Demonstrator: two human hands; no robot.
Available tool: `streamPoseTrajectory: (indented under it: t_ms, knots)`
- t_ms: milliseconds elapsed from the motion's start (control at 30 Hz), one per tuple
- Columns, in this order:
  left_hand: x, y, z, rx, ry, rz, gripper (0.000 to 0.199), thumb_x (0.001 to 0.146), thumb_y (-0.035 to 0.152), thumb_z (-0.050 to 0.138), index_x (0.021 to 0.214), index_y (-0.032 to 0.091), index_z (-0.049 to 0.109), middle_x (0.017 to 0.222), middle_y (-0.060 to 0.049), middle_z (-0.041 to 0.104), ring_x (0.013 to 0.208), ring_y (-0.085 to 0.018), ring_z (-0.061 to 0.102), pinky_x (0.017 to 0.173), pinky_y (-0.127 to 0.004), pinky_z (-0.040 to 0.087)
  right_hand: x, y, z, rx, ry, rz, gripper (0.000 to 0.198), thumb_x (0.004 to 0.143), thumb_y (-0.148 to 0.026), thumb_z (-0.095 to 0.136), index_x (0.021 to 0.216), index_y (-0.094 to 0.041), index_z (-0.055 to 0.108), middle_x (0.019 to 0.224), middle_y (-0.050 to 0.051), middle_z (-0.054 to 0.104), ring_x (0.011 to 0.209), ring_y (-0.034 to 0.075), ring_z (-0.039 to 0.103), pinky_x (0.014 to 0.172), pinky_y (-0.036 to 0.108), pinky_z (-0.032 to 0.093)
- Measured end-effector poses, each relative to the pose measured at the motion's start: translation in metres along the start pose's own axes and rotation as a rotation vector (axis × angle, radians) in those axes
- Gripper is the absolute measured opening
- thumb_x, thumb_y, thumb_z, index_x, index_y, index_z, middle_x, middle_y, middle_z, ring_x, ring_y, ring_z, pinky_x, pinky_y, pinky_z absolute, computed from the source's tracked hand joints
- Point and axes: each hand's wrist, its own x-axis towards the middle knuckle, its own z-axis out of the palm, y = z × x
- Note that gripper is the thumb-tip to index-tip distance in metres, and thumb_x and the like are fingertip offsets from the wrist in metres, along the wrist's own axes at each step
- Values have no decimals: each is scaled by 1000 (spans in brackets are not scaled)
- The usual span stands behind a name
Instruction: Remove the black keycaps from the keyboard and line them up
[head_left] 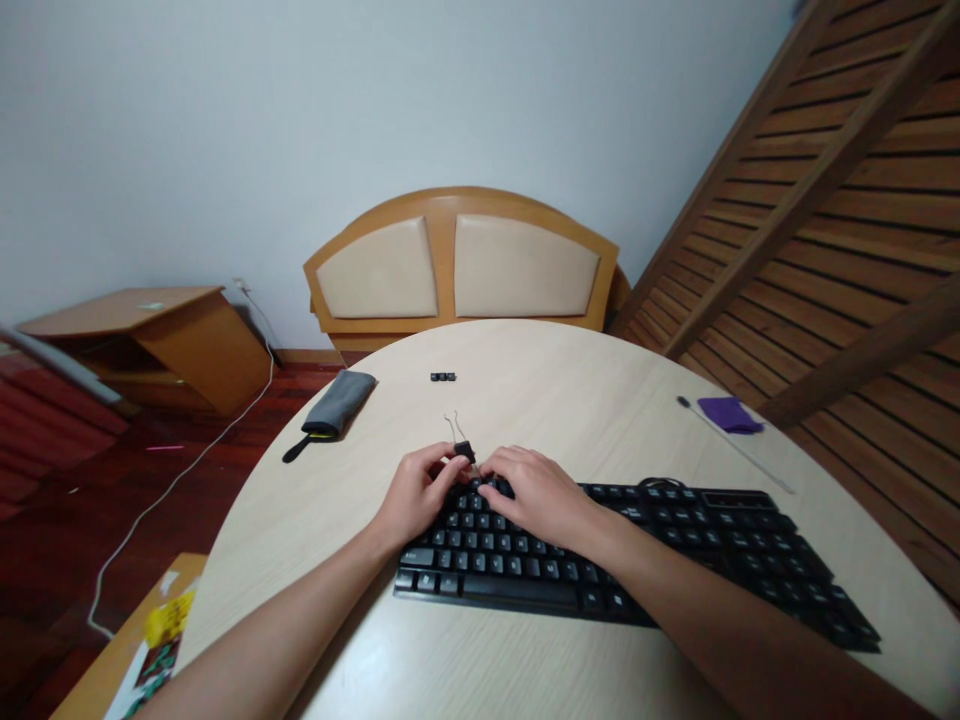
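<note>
The thumb and forefinger of the left hand (418,490) look pinched together on a small black tool (464,451), at the centre of the frame. Its long axis runs nearly up and down the picture, leaning a little to the upper left; two thin wires (460,427) point away from the keyboard (525,590), while the lower end is aimed at the top row of keys, just beside the fingertips of the right hand (546,496). That hand is curled over the keys from the right, its thumb low against them; whether its fingers hold anything I cannot tell. The left hand is nearer the tool. The keyboard lies directly under and below both hands, its long axis crossing from the centre to the lower right, with the hands over its left part. Farther out on the round table (585,400), three black keycaps (443,377) sit in a row above the wires, a grey pouch (339,403) lies to the left, and a thin brush (739,446) and a purple cloth (729,415) lie at right.
</note>
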Motion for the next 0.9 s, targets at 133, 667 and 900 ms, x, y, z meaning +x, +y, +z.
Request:
streamPoseTrajectory:
  t_ms: [133, 667, 900]
  knots:
    - [3, 1, -1, -63, 2, -34, 26, 93, 36, 55, 84, 14, 65, 74, -2, 68, 69, -15, 64, 65, -24, 50, 0, 2, 3, 24, -6, -3, 13, 91, -24, 59, 100, -18, 65, 98, 6, 68, 94, 20, 61, 84, 33, 46]
    - [-3, 7, -4, 68, 105, 110, 28, 91, 35, 57, 76, 16, 70, 82, -5, 71, 79, -18, 64, 73, -26, 48, 1, 0, -1, 246, 88, 51, 13, 85, -26, 65, 97, -21, 61, 95, 3, 67, 89, 18, 63, 81, 31, 48]
    - [-3, 0, -2, 18, 106, 54, 27, 91, 36, 57, 79, 15, 69, 77, -4, 71, 73, -17, 65, 69, -25, 50, 0, 4, 2, 280, 97, 39, 21, 85, -21, 65, 104, -22, 57, 101, 3, 66, 92, 17, 62, 84, 31, 49]
